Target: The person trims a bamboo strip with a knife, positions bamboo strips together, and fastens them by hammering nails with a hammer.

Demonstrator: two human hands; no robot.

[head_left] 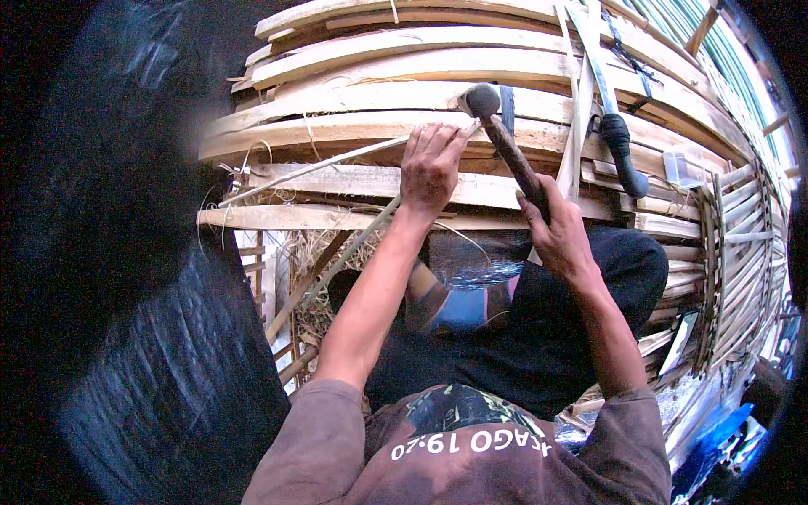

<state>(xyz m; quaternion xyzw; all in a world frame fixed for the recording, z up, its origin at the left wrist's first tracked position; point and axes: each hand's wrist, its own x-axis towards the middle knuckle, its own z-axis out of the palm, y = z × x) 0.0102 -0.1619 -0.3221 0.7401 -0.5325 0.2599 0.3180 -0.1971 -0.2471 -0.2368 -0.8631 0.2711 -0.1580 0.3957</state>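
Note:
My right hand [551, 223] is wrapped round the wooden handle of a hammer [515, 160]. Its dark, rounded head rests on or hovers just over the planks; I cannot tell which. To the left of that head, my left hand [431, 168] is closed over a thin pale strip of wood or bamboo [341, 157], fingers pressed down on the planks. The strip's tip pokes out towards the hammer head, and its tail bends away to the left. A second narrow strip [358, 240] runs down and left from beneath my left wrist.
Long pale planks [362, 63] lie stacked across in front of me. A blade with a black handle [619, 143] lies on them at right, by a clear plastic container [683, 168]. Black sheeting [168, 362] hangs at left. Slatted bamboo [745, 219] stands at far right.

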